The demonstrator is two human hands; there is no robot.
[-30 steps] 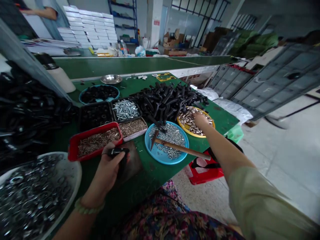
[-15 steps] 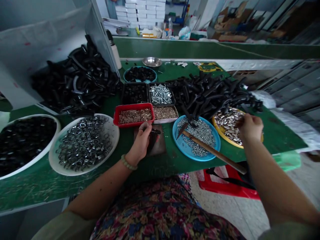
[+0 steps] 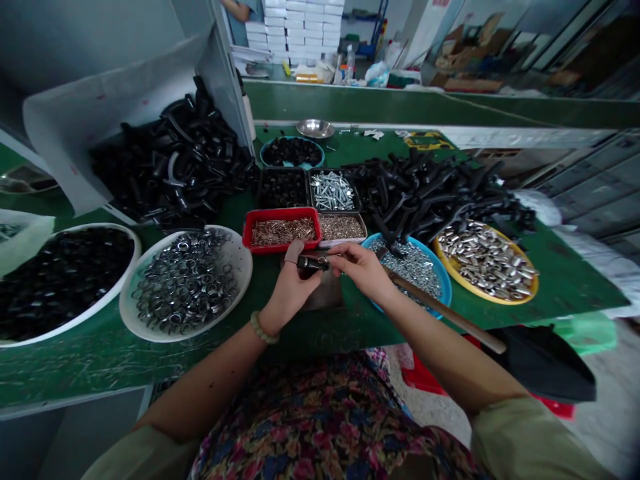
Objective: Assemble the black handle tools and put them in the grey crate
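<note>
My left hand [image 3: 290, 290] is closed round a small black part [image 3: 311, 263], held above a dark metal block [image 3: 325, 297] on the green table [image 3: 75, 363]. My right hand [image 3: 363, 269] meets it from the right, fingers pinched at the part's end; whatever small piece they hold is hidden. Just behind the hands sit a red tray of brass-coloured pins [image 3: 281, 230] and a small tray of tiny brown pieces [image 3: 342, 227]. A yellow dish of silver sleeves [image 3: 486, 260] lies to the right.
A hammer [image 3: 440, 308] rests across a blue dish of nuts [image 3: 417, 267]. White bowls of metal rings [image 3: 185, 283] and black parts [image 3: 60, 277] sit left. Heaps of black handles [image 3: 430, 190] and black curved parts [image 3: 175, 163] lie behind. Someone stands at the far bench.
My right hand left the yellow dish of sleeves and came across to the black part in my left hand. The view swung left and steadied.
</note>
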